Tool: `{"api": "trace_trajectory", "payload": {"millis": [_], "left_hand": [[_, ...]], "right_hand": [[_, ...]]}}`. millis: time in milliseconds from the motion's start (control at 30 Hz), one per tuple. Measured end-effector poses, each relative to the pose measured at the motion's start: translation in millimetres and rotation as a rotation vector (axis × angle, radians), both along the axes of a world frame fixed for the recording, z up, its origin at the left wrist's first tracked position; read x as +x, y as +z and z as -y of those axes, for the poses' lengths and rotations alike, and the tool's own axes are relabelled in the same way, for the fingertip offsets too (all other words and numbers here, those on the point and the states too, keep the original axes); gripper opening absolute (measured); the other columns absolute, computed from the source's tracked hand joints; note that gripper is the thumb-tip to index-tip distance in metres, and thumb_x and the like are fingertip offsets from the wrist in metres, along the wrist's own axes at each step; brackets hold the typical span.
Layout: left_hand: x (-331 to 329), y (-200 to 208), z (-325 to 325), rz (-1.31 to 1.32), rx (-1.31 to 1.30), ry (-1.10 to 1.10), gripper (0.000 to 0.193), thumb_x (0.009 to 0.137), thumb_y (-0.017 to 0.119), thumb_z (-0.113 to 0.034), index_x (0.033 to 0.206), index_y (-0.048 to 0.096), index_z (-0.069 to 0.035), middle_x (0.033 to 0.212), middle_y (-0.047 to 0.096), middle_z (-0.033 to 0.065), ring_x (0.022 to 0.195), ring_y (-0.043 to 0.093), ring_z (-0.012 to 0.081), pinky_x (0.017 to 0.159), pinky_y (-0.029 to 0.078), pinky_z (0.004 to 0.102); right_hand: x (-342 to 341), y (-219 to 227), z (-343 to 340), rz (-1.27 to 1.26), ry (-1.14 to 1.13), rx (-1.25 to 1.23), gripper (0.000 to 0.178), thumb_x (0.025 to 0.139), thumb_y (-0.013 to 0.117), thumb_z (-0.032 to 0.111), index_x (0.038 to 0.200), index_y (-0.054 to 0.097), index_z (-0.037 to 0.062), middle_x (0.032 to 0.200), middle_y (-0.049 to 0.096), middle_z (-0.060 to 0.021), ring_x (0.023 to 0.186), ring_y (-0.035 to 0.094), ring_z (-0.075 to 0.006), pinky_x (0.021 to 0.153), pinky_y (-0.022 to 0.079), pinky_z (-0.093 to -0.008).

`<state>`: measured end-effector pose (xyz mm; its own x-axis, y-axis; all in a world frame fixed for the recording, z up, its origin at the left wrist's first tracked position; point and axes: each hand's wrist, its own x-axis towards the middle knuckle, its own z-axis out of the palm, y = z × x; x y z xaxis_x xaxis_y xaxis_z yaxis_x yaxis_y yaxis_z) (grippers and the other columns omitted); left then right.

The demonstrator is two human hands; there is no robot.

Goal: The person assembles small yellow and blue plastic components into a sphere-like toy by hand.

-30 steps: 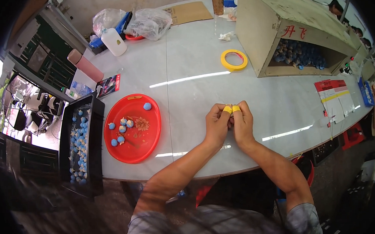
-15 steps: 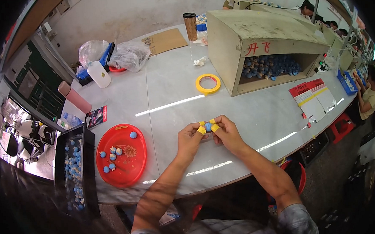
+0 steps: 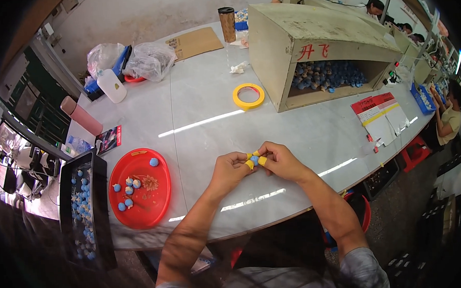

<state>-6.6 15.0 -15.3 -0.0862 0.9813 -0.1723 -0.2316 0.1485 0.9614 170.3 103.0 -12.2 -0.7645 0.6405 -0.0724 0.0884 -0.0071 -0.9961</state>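
A small round blue piece (image 3: 255,160) is pinched between both of my hands over the near part of the table. My left hand (image 3: 228,171) grips it from the left with thumb and fingers pressed together. From the other side my right hand (image 3: 282,163) grips the same piece. Yellow wraps cover the thumb tips and some fingertips. Fingers hide much of the piece. To the left lies a red plate (image 3: 151,215) with several blue-and-cream balls (image 3: 129,191). A black tray (image 3: 104,200) beside it holds many more such balls.
A yellow tape roll (image 3: 249,107) lies beyond my hands. Behind it stands a beige box (image 3: 270,58) with blue pieces inside. Red-and-white papers (image 3: 380,116) lie at right. A tumbler (image 3: 228,27), cardboard (image 3: 196,43), plastic bags (image 3: 153,62) and a pink flask (image 3: 81,116) line the back and left.
The whole view has shifted slightly, so the table's things appear farther left and higher. My hands still hold the blue piece, with small changes in finger position.
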Motion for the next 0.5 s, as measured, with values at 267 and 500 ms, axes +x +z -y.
{"api": "trace_trajectory", "payload": {"millis": [267, 500], "left_hand": [[-2.2, -6.7, 2.1, -0.126, 0.016, -0.003, 0.019, 0.082, 0.066, 0.004, 0.098, 0.063, 0.011, 0.092, 0.069, 0.0124, 0.084, 0.067, 0.0124, 0.072, 0.053, 0.0202], [-0.5, -5.6, 4.7, -0.23, 0.041, -0.007, 0.015, 0.085, 0.067, 0.001, 0.097, 0.063, 0.009, 0.088, 0.067, 0.0093, 0.081, 0.066, 0.0096, 0.069, 0.052, 0.0192]], "right_hand": [[-1.4, 1.8, 8.1, 0.02, -0.008, 0.022, 0.011, 0.089, 0.051, -0.004, 0.098, 0.055, 0.0014, 0.084, 0.061, -0.0041, 0.063, 0.052, -0.0066, 0.056, 0.044, -0.0229], [-2.3, 2.0, 11.9, 0.028, -0.005, 0.061, 0.014, 0.087, 0.048, -0.008, 0.097, 0.053, 0.0009, 0.082, 0.061, -0.0042, 0.063, 0.05, -0.0065, 0.056, 0.043, -0.0235]]}}
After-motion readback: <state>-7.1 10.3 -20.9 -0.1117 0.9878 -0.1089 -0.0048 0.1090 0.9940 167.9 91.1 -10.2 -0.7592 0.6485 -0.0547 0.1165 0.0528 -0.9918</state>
